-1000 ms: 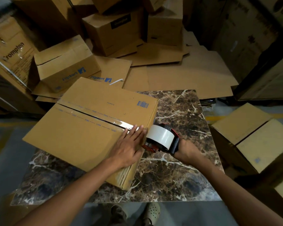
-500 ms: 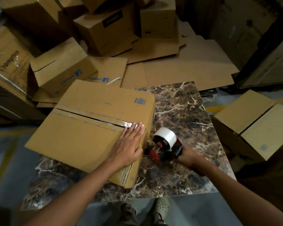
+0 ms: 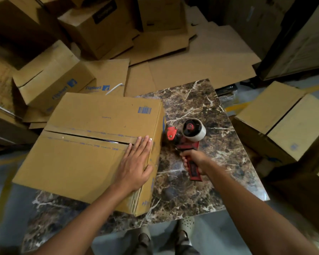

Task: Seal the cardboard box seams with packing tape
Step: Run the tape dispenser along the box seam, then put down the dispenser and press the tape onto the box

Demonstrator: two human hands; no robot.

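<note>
1. Left hand [image 3: 134,162]: flat, fingers straight, pressing the box [image 3: 81,168] top at the near end of its seam [image 3: 85,137]. The box lies beneath and left of this hand.
2. Right hand [image 3: 193,161]: fingers wrapped round the tape gun [image 3: 188,137] handle, just right of the left hand, beside the box's side.
3. Risk: the seam gapes beyond the fingertips, so tape laid across it may bridge or wrinkle.
4. Risk: lifting the left hand may let the flaps spring.
5. Surface: a marbled table [image 3: 201,107] under both hands.
6. Room: boxes [image 3: 52,83] and flat cardboard [image 3: 201,67] beyond the hands.

Dim warm light, dark blurred edges, wide-angle bowing
</note>
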